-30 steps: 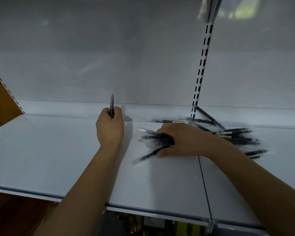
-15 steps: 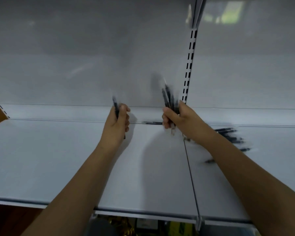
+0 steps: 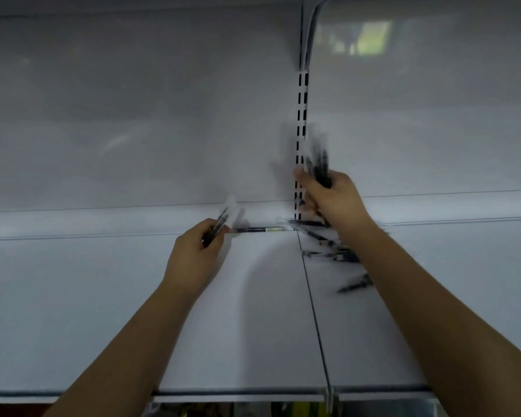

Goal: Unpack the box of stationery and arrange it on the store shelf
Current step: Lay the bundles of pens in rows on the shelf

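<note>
Now, step in hand: pens are being gathered and laid out along the back of the shelf (image 3: 103,296); this is my reading of the scene.
Left hand: the left hand (image 3: 193,254) is curled round a single pen (image 3: 218,224), which tilts up and to the right out of the fist; blurred.
Right hand: the right hand (image 3: 333,200) grips a bundle of pens (image 3: 319,167), held roughly upright in front of the slotted upright (image 3: 301,115) on the back panel; motion blur hides the count.
Laid pen: one pen on the shelf (image 3: 257,229) lies along the back edge, long axis left to right, between the two hands; its left end is just beside the left hand's fingertips.
Loose pile: more loose pens (image 3: 331,251) lie scattered on the right-hand shelf board, just right of the seam (image 3: 313,311), partly hidden beneath the right forearm.
Relation that matters: the laid pen sets the line; the left hand is nearer its free end, so the held pen would likely need turning flat and parallel to that back edge.
Box: not in view.
</note>
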